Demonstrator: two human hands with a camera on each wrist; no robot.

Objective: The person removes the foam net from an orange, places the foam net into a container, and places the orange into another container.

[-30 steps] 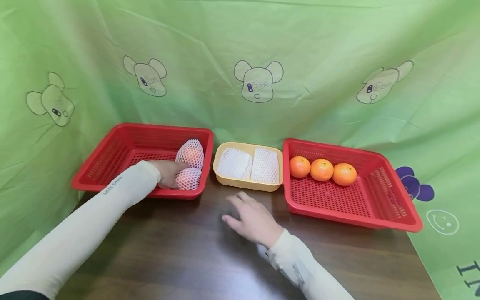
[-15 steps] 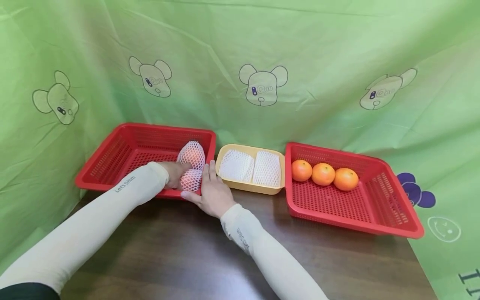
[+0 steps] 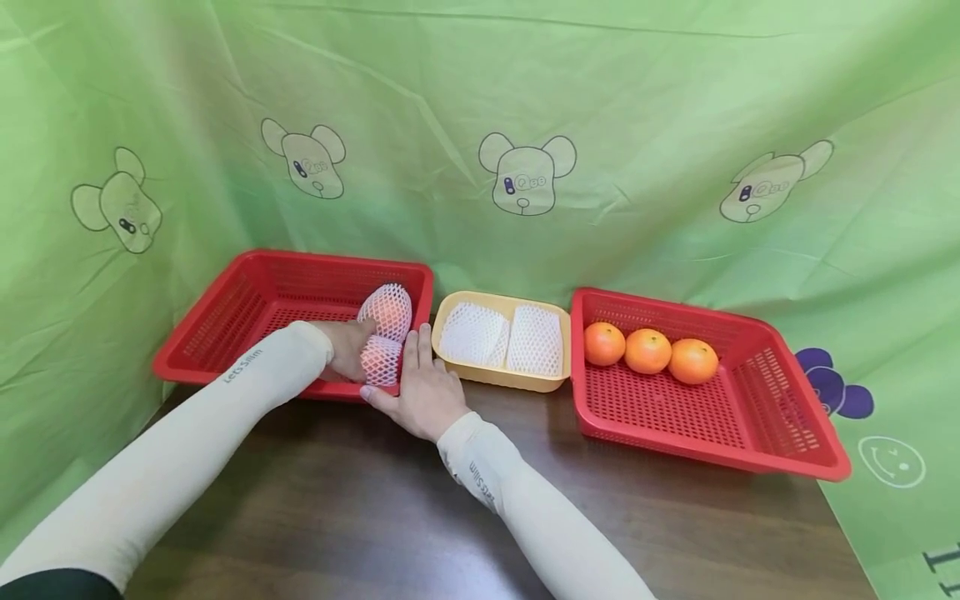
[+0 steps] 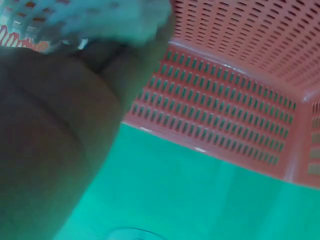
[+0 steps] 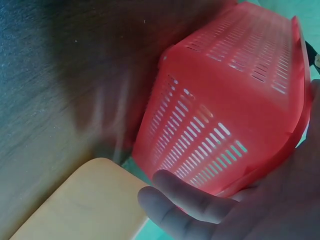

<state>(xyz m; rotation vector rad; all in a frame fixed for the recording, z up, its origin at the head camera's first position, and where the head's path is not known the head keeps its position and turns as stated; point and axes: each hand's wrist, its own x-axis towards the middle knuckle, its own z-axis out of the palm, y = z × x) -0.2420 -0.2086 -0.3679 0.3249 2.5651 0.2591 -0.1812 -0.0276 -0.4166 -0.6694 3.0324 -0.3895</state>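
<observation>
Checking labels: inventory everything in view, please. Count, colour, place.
Table: 1, dark brown, foreground
Left basket: 1, red, on table
Right basket: 1, red, on table
Tray: 1, pale yellow, between baskets
Foam nets: 2, white, in tray
Netted fruits: 2, pinkish, white nets, in left basket
Oranges: 3, orange, in right basket
Backdrop: 1, green, behind table
Bear heads: 4, dark outlines, on backdrop
Other prints: 3, purple figure, white smiley, dark lettering, at right
Arm sleeves: 2, cream, on forearms
Cuff: 1, black, left sleeve's upper end
Left hand: 1, in left basket, at nearer netted fruit
Right hand: 1, fingers straight, at left basket's right rim
</observation>
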